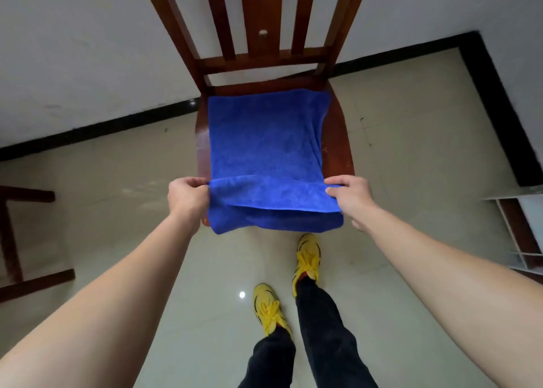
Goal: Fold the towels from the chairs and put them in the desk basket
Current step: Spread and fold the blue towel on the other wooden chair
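While the blue towel (264, 140) covers the chair (338, 140), left hand (188, 195) and right hand (349, 195) pinch its near corners.

Loads of open tile floor (411, 158) either side of the wooden chair (338, 140), so reaching in from the front is easy. The slatted backrest (261, 8) blocks the far side, with the wall (88, 49) close behind. A shelf unit (517, 226) sits off right.

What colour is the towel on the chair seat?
Plain bright blue; the towel shows best in the head view.
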Available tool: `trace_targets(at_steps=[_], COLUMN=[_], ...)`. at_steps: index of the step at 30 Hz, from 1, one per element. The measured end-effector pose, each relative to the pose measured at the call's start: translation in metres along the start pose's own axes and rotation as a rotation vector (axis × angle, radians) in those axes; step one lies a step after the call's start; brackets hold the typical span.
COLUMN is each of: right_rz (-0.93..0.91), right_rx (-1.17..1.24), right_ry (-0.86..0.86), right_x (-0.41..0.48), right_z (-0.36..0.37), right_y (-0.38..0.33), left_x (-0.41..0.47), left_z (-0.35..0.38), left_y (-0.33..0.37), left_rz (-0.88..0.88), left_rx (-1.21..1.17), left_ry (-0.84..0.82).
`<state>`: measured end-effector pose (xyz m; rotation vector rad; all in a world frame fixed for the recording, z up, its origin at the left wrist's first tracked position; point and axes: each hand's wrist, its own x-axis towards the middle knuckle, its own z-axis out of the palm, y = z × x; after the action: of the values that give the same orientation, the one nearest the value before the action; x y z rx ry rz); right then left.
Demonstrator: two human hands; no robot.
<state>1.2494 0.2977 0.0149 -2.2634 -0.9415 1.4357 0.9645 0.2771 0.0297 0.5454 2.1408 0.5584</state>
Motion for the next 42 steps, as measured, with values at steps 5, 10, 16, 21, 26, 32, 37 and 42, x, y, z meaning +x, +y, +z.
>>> trace_targets(at_steps=[5, 10, 16, 21, 26, 32, 37, 42], right_rz=[-0.003, -0.074, -0.005, -0.131, -0.300, -0.041, 0.244, 0.186], right_rx=[-0.447, -0.443, -0.434, -0.595, -0.333, 0.208, 0.605, 0.318], right_ry=[-0.134, 0.096, -0.073, -0.061, -0.014, -0.091, 0.002, -0.121], right_x=[0.035, 0.063, 0.084, 0.081, 0.074, 0.072, 0.087, 0.098], right_z=[0.010, -0.013, 0.008, 0.026, 0.037, 0.036, 0.008, -0.023], right_y=[0.008, -0.003, 0.012, 0.015, 0.024, 0.022, 0.019, 0.030], left_x=[0.025, 0.037, 0.049, 0.062, 0.078, 0.092, 0.094, 0.094], left_z=[0.040, 0.099, 0.183, 0.237, 0.247, 0.239, 0.238, 0.245], left_y=[0.021, 0.088, 0.155, 0.172, 0.178, 0.188, 0.210, 0.223], left_rz=[0.123, 0.443, 0.917, 1.267, 1.293, 1.517, 1.476, 1.531], left_rx=[0.541, 0.719, 1.010, 1.367, 1.565, 1.596, 1.415, 1.422], left_ry=[0.023, -0.100, -0.254, -0.403, -0.345, -0.369, -0.417, -0.345])
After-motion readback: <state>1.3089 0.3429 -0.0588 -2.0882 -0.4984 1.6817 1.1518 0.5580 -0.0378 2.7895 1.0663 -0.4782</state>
